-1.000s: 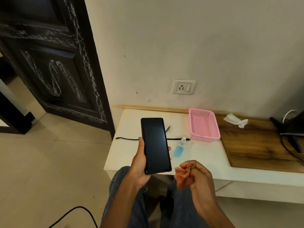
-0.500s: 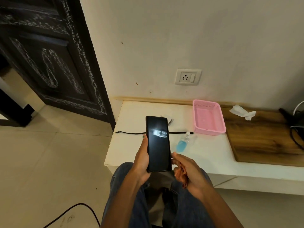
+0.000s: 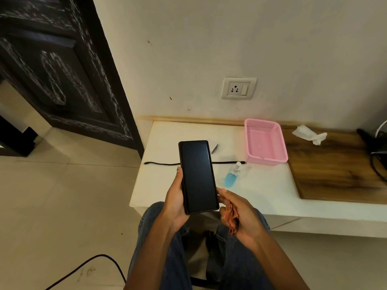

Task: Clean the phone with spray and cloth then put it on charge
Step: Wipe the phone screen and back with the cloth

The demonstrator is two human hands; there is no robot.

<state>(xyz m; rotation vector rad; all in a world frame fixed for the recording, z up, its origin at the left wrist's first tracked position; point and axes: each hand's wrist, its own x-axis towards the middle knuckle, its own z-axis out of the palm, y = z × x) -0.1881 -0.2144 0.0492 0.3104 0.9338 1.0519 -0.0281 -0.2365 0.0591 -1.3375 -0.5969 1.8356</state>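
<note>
At centre frame the left hand (image 3: 174, 203) gripped the phone (image 3: 198, 176) upright by its lower half, screen dark, held above the white table's (image 3: 261, 191) near edge. Just right, the right hand (image 3: 240, 214) curled around the orange cloth (image 3: 231, 218). Beyond the phone, the spray bottle (image 3: 232, 175) and cable (image 3: 161, 163) lay on the table beside open surface.

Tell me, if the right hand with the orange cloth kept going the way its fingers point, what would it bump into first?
Probably the phone: the right hand points up-left, fingertips already beside its lower right edge. Depth is uncertain.
</note>
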